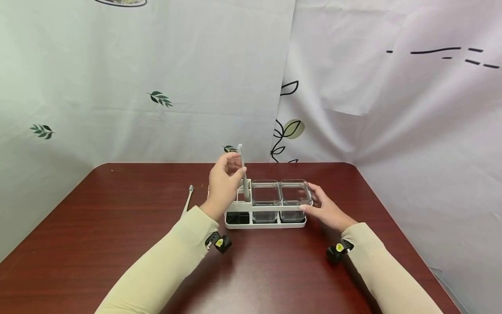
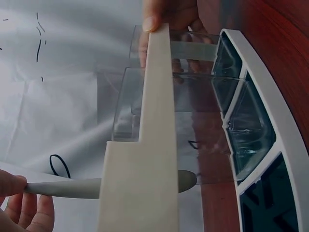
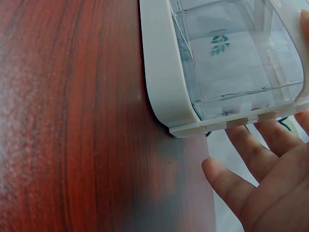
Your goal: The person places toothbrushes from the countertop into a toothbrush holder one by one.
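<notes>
A white toothbrush holder [image 1: 270, 226] stands on the table with two clear cups, a left cup [image 1: 266, 201] and a right cup [image 1: 295, 200], side by side in it. My left hand [image 1: 222, 183] pinches a grey toothbrush [image 1: 245, 185] between thumb and fingers, bristle head up. In the left wrist view the handle [image 2: 187, 181] passes behind the holder's raised front wall [image 2: 140, 188], its rounded end showing below. My right hand [image 1: 328, 211] grips the holder's right end, thumb at the front bar and fingers around the far side.
A second toothbrush [image 1: 188, 199] lies on the reddish-brown table [image 1: 117, 226], left of the holder and partly hidden by the left sleeve. White cloth [image 1: 196, 65] with leaf prints hangs behind the table's back edge.
</notes>
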Demonstrator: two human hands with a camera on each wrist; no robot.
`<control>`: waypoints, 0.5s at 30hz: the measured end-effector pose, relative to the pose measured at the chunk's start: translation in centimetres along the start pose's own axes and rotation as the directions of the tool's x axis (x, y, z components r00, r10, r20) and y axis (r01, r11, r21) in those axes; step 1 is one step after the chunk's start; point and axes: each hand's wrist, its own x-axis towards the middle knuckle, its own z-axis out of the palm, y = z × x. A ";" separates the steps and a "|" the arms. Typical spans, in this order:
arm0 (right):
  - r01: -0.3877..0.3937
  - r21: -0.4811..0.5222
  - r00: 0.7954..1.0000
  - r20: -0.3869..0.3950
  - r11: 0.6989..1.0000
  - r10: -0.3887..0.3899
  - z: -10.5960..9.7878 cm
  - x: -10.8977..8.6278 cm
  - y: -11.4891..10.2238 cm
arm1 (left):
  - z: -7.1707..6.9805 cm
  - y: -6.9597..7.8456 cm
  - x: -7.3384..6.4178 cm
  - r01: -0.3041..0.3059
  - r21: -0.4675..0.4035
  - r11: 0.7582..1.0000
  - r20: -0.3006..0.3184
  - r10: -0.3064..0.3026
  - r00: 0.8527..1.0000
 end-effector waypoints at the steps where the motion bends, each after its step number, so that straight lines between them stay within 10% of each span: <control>1: 0.001 -0.002 1.000 0.001 1.000 -0.001 0.0 0.0 0.0 | 0.0 0.0 -0.1 0.005 0.003 1.000 0.004 -0.005 1.000; 15: 0.009 -0.006 1.000 -0.002 1.000 -0.009 0.0 0.0 0.0 | 0.4 -0.9 -0.8 0.038 0.088 0.995 0.075 -0.044 0.996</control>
